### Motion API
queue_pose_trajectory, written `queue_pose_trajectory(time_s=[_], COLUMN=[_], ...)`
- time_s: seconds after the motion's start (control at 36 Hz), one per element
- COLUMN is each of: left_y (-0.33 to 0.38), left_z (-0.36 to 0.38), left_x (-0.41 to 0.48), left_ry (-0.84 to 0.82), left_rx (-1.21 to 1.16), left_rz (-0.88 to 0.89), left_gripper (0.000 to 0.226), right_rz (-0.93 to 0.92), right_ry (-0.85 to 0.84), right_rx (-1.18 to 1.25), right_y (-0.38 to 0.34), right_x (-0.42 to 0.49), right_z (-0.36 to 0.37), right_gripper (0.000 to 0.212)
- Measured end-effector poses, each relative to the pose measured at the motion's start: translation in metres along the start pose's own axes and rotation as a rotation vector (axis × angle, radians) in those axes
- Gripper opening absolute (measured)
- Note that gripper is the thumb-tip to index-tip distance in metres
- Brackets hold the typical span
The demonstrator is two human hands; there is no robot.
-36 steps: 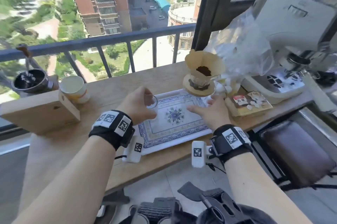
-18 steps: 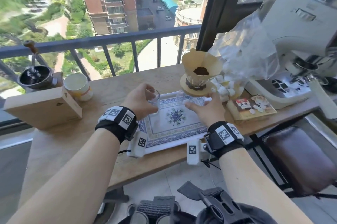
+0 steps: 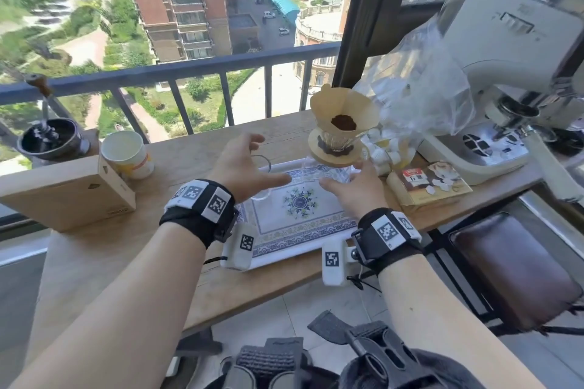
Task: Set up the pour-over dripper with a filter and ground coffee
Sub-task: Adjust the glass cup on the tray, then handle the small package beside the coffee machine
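A glass dripper (image 3: 335, 142) on a wooden collar stands on a clear glass server (image 3: 328, 171) at the tray's far right corner. A brown paper filter (image 3: 357, 107) lines it, with dark ground coffee (image 3: 343, 122) at the bottom. My left hand (image 3: 243, 168) hovers with fingers spread over a small clear glass (image 3: 264, 161) on the patterned tray (image 3: 297, 230), which it partly hides. My right hand (image 3: 352, 191) reaches with straight fingers to the server's near side; I cannot tell if it touches.
On the wooden table: a manual grinder (image 3: 50, 138), a paper cup (image 3: 126, 154) and a wooden box (image 3: 66, 192) at left; a plastic bag (image 3: 420, 94), a coffee packet (image 3: 429, 183) and an espresso machine (image 3: 505, 66) at right. A brown stool (image 3: 512, 268) stands below right.
My left hand has let go of the small glass and spread its fingers above it. My right hand stays by the server.
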State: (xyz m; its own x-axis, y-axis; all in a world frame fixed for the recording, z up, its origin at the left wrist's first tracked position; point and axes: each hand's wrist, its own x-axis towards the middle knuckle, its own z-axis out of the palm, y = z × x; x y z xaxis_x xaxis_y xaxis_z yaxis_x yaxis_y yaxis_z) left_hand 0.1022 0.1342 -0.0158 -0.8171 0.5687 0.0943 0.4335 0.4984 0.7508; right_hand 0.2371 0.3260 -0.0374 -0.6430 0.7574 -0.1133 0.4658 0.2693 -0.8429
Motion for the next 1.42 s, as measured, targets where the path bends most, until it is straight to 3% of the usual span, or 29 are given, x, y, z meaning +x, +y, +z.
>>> queue_pose_trajectory(time_s=[0.08,0.19,0.25,0.31,0.39,0.47,0.56,0.72,0.83,0.89,1.03,1.19,1.31,1.42], left_y=[0.013,0.038,0.055,0.073,0.093,0.100,0.094,0.046,0.018,0.012,0.001,-0.002,-0.002,0.003], left_z=[-0.011,-0.031,-0.039,-0.043,-0.034,-0.014,0.008,0.042,0.054,0.053,0.054,0.053,0.050,0.050], left_x=[-0.007,-0.020,-0.029,-0.038,-0.043,-0.038,-0.029,-0.018,-0.018,-0.017,-0.017,-0.019,-0.022,-0.024], left_ry=[0.180,0.356,0.296,0.142,-0.036,-0.123,-0.147,-0.187,-0.199,-0.173,-0.097,-0.004,0.027,0.078], left_rx=[0.023,-0.085,-0.130,-0.123,0.018,0.112,0.135,0.250,0.250,0.221,0.214,0.194,0.190,0.103], left_rz=[0.120,0.305,0.363,0.377,0.349,0.314,0.224,-0.051,-0.150,-0.182,-0.202,-0.201,-0.160,-0.063], left_gripper=[0.066,0.031,0.027,0.028,0.026,0.018,0.014,0.052,0.090,0.100,0.101,0.082,0.091,0.104], right_rz=[0.005,-0.040,-0.049,-0.044,-0.031,0.042,0.085,0.112,0.032,0.002,0.000,0.039,0.032,0.034], right_ry=[-0.005,0.074,0.111,0.130,0.176,0.214,0.192,0.020,-0.098,-0.140,-0.108,-0.070,-0.085,-0.160], right_rx=[-0.001,0.039,0.091,0.141,0.122,0.191,0.145,-0.035,-0.076,-0.071,-0.057,-0.029,-0.068,-0.231], right_y=[-0.005,-0.017,-0.023,-0.023,-0.014,-0.002,0.011,0.018,0.016,0.011,0.007,0.009,0.006,0.004], right_x=[-0.004,-0.006,-0.006,-0.005,-0.001,0.007,0.018,0.025,0.024,0.024,0.024,0.024,0.023,0.025], right_z=[0.000,-0.011,-0.019,-0.029,-0.040,-0.047,-0.045,-0.015,0.006,0.014,0.017,0.023,0.021,0.011], right_gripper=[0.084,0.052,0.040,0.042,0.037,0.028,0.038,0.065,0.040,0.040,0.033,0.038,0.026,0.035])
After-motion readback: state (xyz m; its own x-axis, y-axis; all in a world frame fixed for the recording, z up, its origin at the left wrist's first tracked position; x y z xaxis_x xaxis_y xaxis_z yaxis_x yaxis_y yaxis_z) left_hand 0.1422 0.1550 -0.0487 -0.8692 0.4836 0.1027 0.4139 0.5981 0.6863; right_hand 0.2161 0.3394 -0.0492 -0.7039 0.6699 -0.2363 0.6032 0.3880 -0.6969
